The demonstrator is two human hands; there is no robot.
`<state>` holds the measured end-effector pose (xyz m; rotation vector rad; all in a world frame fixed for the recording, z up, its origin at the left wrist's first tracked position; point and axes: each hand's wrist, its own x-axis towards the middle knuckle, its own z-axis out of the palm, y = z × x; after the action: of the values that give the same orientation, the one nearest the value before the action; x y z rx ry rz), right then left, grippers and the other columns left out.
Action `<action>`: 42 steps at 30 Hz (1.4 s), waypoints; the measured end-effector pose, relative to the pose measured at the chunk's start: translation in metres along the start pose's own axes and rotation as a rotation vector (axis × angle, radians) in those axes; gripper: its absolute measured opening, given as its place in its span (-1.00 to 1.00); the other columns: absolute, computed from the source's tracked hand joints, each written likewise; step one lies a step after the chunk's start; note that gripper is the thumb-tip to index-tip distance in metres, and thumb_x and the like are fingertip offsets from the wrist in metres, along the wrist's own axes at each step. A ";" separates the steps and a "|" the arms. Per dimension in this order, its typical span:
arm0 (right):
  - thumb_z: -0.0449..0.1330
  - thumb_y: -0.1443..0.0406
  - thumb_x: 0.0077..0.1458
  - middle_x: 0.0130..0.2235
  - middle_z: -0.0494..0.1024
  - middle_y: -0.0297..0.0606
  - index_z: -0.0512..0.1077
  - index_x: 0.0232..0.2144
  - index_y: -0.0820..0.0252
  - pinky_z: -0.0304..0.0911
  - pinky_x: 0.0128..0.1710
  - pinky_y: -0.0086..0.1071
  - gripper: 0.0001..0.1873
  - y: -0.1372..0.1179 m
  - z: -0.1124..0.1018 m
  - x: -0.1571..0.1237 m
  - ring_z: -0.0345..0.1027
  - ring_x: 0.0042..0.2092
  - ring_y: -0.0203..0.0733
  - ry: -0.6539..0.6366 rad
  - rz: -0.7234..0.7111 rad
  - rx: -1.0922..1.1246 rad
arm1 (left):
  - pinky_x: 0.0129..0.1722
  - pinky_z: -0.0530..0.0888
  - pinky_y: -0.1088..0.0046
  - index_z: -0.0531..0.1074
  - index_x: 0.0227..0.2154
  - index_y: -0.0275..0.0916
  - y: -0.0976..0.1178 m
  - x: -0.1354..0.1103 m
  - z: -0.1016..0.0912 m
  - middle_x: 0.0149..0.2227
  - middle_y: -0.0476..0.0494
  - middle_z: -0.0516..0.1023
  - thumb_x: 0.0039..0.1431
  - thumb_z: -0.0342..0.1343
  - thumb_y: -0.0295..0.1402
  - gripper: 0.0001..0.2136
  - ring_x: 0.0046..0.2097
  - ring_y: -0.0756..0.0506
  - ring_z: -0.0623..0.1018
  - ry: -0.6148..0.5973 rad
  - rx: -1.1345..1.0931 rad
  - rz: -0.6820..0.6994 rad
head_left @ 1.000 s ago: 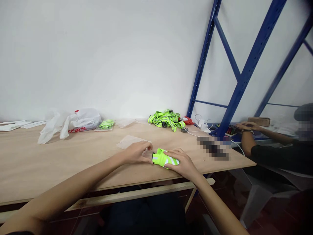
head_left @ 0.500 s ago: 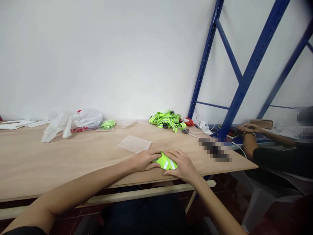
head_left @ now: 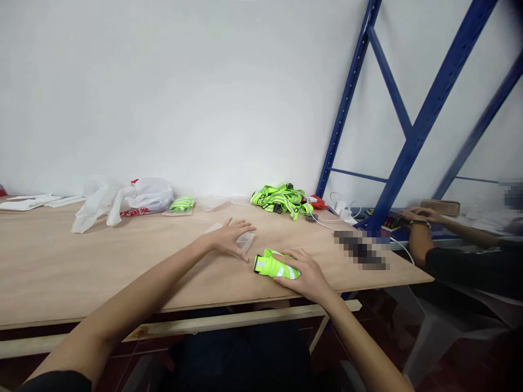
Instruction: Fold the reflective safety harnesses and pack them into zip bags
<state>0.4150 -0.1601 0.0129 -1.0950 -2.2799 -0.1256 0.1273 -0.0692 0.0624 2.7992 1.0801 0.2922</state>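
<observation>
At the near edge of the plywood table, the right hand lies over a folded reflective band. The band is neon yellow with silver stripes. The fingers curve over its right end and hold it down against the wood, and the left end with its black edge sticks out uncovered. The left hand is just beyond and to the left, apart from the band. It is spread flat, fingers wide, on a clear plastic pouch (only the pouch's right part shows past the fingers).

Farther back, near the wall, lie a loose heap of reflective straps, a small packed band and a white carrier bag with red print. White charger cables trail beside the blue rack upright. At the right, another person's hand rests on a lower shelf, well apart from the band.
</observation>
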 end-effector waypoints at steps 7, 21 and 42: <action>0.37 0.11 0.06 0.05 0.56 -0.20 0.47 0.13 -0.10 0.37 0.01 -0.12 -0.44 0.003 0.002 -0.001 0.42 0.01 0.02 -0.011 0.012 0.036 | 0.27 0.15 -0.02 0.22 0.32 -0.07 -0.009 -0.010 -0.009 0.34 -0.31 0.25 -0.19 0.26 0.27 -0.01 0.31 -0.43 0.28 -0.219 0.012 -0.193; 0.38 0.15 0.04 0.04 0.56 -0.20 0.49 0.11 -0.05 0.36 0.03 -0.14 -0.45 0.002 0.001 -0.002 0.41 0.03 0.02 0.022 0.016 0.114 | 0.34 -0.08 -0.10 -0.04 0.40 -0.12 0.007 -0.011 -0.007 0.38 -0.32 0.15 -0.08 0.28 0.16 0.04 0.36 -0.39 0.19 -0.135 -0.011 -0.064; 0.40 0.09 0.02 0.05 0.58 -0.14 0.47 0.12 0.07 0.34 0.03 -0.05 -0.39 -0.007 0.009 0.000 0.41 0.03 0.09 0.026 0.052 0.196 | 0.29 0.13 0.13 0.18 0.32 -0.20 0.044 -0.008 0.013 0.29 -0.34 0.31 0.03 0.28 0.12 -0.13 0.27 -0.33 0.33 -0.057 -0.183 0.280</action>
<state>0.4053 -0.1616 0.0071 -1.0419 -2.1859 0.1019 0.1533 -0.1077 0.0574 2.7678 0.6131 0.3182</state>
